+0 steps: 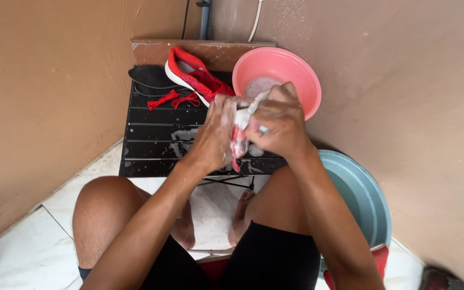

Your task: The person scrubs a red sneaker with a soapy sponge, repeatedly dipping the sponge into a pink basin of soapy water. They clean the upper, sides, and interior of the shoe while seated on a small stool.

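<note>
Walls (38,107) of tan plaster are seen enclosing a corner on three sides. White floor tiles (22,252) are laid below, partly covered by the seated person's bare legs.

Low black slatted table (151,145): set in the corner, its surface wet and flecked with suds.

Grey-blue basin (369,204): placed on the floor to the right of the table, partly hidden by the right forearm.

Pink basin (296,75): stood at the table's far right corner, with soapy water inside.

Red shoe (191,75): rested on the far edge of the table, white sole turned left, just beside the pink basin.

Dark insole (149,79): laid flat at the table's far left, next to the shoe.

Red laces (174,100): two small bundles, laid in front of the shoe.

Left hand (216,134): closed round one side of a soapy red and white item (238,140), held above the table's right half in front of the pink basin.

Right hand (281,122): clenched on the other side of the same item; what kind of item it is cannot be told.
</note>
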